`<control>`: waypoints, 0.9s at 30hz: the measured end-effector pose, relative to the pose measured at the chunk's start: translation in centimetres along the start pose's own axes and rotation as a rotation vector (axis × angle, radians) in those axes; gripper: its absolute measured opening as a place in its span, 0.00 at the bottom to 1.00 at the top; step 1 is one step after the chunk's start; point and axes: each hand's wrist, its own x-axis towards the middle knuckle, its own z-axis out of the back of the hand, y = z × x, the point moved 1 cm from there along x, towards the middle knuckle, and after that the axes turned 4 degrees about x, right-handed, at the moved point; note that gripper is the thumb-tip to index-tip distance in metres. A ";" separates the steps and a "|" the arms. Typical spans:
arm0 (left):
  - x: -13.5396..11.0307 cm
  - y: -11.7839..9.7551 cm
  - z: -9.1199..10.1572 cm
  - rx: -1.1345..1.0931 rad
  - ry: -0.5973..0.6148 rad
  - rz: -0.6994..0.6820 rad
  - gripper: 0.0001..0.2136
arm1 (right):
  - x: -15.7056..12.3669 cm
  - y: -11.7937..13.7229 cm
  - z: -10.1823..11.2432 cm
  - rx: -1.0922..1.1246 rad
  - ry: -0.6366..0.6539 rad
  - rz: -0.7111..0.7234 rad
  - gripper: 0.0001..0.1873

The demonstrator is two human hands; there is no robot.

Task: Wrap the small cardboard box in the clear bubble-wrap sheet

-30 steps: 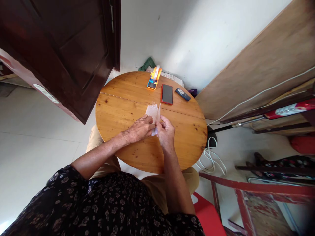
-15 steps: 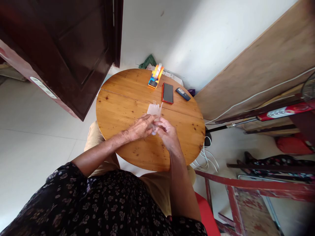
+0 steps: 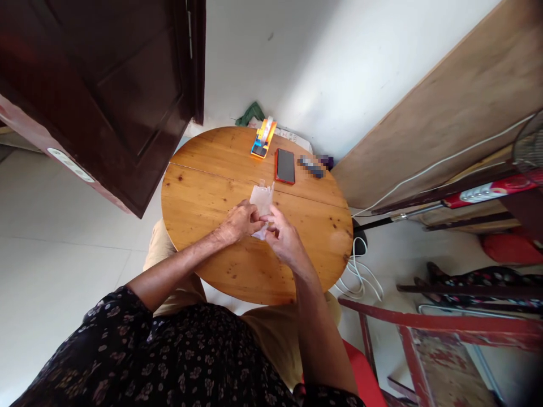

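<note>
A whitish, translucent flat piece (image 3: 261, 195) lies on the round table, with a small clear tab at its far end and a raised strip along its right edge. I cannot tell if it is plastic or paper. My left hand (image 3: 242, 219) is closed over its near left part, fingers curled and thumb pressed in. My right hand (image 3: 283, 234) is pinched at its near right side, fingertips meeting those of the left. Part of the piece shows below the fingers; what lies between the fingertips is hidden.
On the wooden table (image 3: 203, 198) stand an orange and blue tape dispenser (image 3: 263, 138) and a phone in a red case (image 3: 285, 166). A blurred dark object (image 3: 311, 167) lies to their right. A dark door (image 3: 139, 85) borders the left; a red wooden chair (image 3: 441, 316) is at right.
My left hand has drawn back slightly and its fingers are more curled, so more of the whitish piece shows. My right hand stays pinched beside it. The view has shifted slightly.
</note>
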 end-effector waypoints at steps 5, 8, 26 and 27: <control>-0.4 0.3 -0.1 0.089 -0.027 -0.047 0.08 | 0.9 -2.1 2.7 0.082 -0.216 0.072 0.25; -0.7 0.5 -0.4 0.128 -0.088 -0.156 0.07 | 2.5 -2.2 4.0 -0.132 -0.163 0.219 0.19; -1.7 0.6 -0.8 0.342 -0.087 -0.478 0.18 | 11.8 -1.1 3.2 -0.462 0.342 0.411 0.05; -1.7 0.6 -0.7 0.343 -0.082 -0.485 0.16 | 11.4 -1.7 3.2 -0.419 0.250 0.393 0.11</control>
